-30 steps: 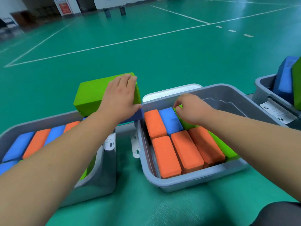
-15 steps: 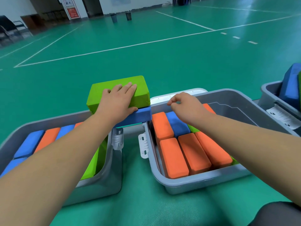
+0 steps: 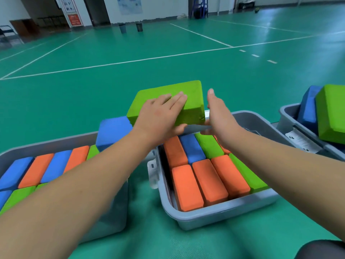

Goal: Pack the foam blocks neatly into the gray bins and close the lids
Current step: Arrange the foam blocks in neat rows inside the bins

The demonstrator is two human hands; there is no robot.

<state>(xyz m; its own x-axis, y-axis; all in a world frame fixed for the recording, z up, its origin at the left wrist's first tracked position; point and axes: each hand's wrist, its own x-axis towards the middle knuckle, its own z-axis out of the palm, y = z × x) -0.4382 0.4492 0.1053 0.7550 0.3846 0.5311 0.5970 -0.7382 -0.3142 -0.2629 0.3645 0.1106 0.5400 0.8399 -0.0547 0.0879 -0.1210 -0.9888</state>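
My left hand [image 3: 160, 116] grips a large green foam block [image 3: 188, 94], fingers over its top and thumb under its near edge, above the far rim of the middle gray bin [image 3: 214, 215]. My right hand [image 3: 217, 114] is beside the block's right end with fingers straight, holding nothing. The middle bin holds orange, blue and green blocks laid flat. A blue block [image 3: 112, 129] sticks up at the far right corner of the left gray bin [image 3: 115, 212], which is packed with blue, orange and green blocks.
A third gray bin [image 3: 287, 116] at the right edge holds an upright blue block [image 3: 309, 107] and a green block [image 3: 331, 113]. A white lid edge shows behind the middle bin. The bins stand on a green mat over a green sports floor.
My left hand carried the green block rightward, from over the left bin to above the middle bin's far rim. My right hand left the blocks inside the bin and rose beside the green block, fingers straightened.
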